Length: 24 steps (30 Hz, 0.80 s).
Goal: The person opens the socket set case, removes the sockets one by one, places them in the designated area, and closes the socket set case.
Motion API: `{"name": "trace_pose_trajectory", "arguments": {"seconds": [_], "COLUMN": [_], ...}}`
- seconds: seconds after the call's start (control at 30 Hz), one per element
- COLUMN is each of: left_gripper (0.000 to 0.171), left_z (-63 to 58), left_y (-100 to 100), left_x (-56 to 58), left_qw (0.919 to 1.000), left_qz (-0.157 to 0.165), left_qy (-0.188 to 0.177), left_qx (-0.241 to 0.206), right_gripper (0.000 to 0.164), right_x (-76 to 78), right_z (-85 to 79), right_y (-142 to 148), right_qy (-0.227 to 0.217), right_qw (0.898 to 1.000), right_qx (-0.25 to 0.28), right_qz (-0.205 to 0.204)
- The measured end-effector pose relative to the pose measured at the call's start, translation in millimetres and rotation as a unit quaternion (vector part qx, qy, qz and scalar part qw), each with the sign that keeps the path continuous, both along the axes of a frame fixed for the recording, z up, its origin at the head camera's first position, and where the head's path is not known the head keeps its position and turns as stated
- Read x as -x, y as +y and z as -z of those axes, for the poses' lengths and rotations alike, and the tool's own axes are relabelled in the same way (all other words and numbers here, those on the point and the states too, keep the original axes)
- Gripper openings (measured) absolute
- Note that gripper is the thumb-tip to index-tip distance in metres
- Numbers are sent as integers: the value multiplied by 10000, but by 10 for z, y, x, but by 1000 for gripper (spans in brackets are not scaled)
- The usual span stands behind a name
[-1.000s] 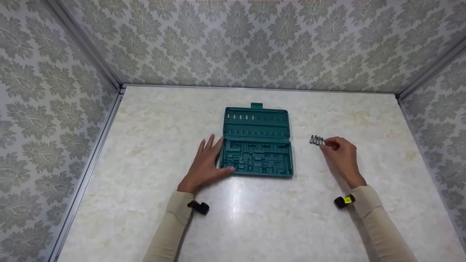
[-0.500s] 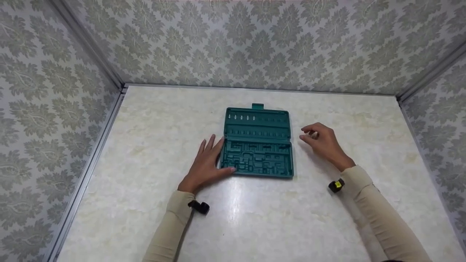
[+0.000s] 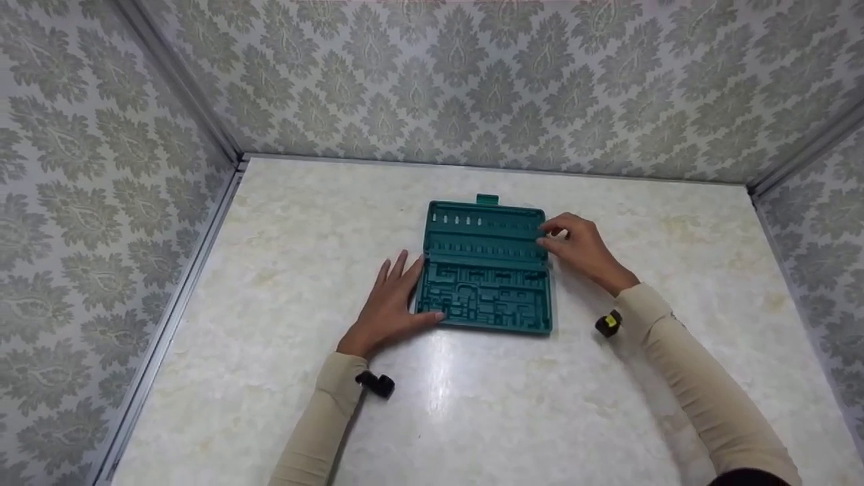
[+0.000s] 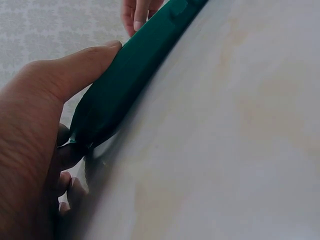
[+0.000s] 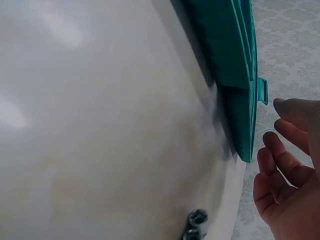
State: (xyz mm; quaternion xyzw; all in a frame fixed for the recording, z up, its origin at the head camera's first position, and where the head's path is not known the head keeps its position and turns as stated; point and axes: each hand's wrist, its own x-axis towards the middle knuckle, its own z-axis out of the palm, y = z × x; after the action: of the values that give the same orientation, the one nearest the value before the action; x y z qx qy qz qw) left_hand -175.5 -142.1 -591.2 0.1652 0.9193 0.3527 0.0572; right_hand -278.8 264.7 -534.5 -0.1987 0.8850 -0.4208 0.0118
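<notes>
A green plastic tool case (image 3: 486, 331) lies opened flat on the table, lid towards the back. Several small silver pieces (image 3: 457, 220) stand in the lid's upper row, on the left. My left hand (image 3: 388, 307) is spread along the case's left side, its thumb on the front rim. At the lid's right edge is my right hand (image 3: 580, 250), thumb and index fingertips close together. I cannot tell whether they hold a small piece. In the right wrist view, metal sockets (image 5: 195, 222) show on the table below the right hand (image 5: 295, 160); in the head view that hand hides them.
The pale marbled table (image 3: 270, 270) runs back to a patterned wall (image 3: 472, 81), with more wall at left and right. A latch tab (image 3: 487, 199) sticks out behind the lid. The case's lower half (image 3: 472, 297) has moulded recesses.
My right hand has moved left and back from the small metal pieces on the table to the lid's right edge. The left hand stays at the case; the head view has shifted slightly.
</notes>
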Motion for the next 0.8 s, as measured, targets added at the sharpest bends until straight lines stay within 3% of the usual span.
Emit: {"name": "trace_pose_trajectory", "arguments": {"seconds": [0.27,0.53,0.8], "left_gripper": [122,124,124], "left_z": [13,18,24], "left_y": [-6,-17,-10], "left_x": [29,21,13], "left_qw": [9996,9999,9999], "left_qz": [118,35,-1], "left_qy": [163,80,84], "left_qx": [174,125,64], "right_gripper": [25,29,30], "right_x": [164,275,359], "right_z": [-11,-1,15], "right_y": [-191,-451,-653], "right_qy": [131,-77,-37], "right_qw": [9996,9975,9956], "right_qx": [-149,-166,-331], "right_qz": [-186,-690,-873]}}
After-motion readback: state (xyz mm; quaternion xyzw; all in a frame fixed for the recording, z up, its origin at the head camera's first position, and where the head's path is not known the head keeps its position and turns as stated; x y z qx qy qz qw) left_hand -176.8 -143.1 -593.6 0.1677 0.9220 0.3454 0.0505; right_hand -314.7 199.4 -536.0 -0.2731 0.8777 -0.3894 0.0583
